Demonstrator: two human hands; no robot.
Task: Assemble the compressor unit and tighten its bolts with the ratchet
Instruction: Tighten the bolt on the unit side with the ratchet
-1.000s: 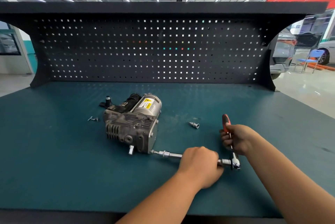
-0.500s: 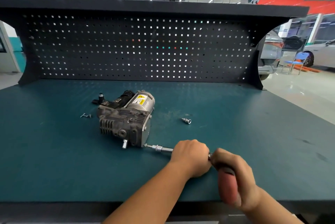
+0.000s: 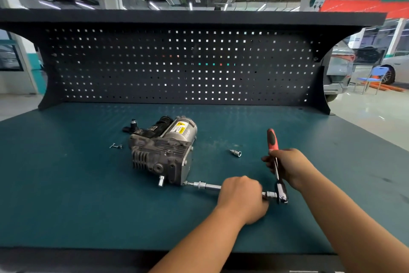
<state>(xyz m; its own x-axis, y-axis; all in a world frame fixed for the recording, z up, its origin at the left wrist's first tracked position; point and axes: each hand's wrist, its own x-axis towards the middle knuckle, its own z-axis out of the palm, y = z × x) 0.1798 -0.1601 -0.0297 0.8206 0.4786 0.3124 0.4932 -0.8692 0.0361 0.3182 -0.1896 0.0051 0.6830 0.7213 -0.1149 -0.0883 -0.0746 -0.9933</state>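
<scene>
Though illegible, yellow label (image 3: 180, 128) on compressor (image 3: 159, 154)

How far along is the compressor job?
Done: the compressor looks put together, motor against block. In hand: the left hand grips the extension bar, its tip at the compressor's near corner; the right hand grips the ratchet. Left: two small screws lie loose beside the compressor, so there is likely more to fit. Tightness cannot be told.
</scene>
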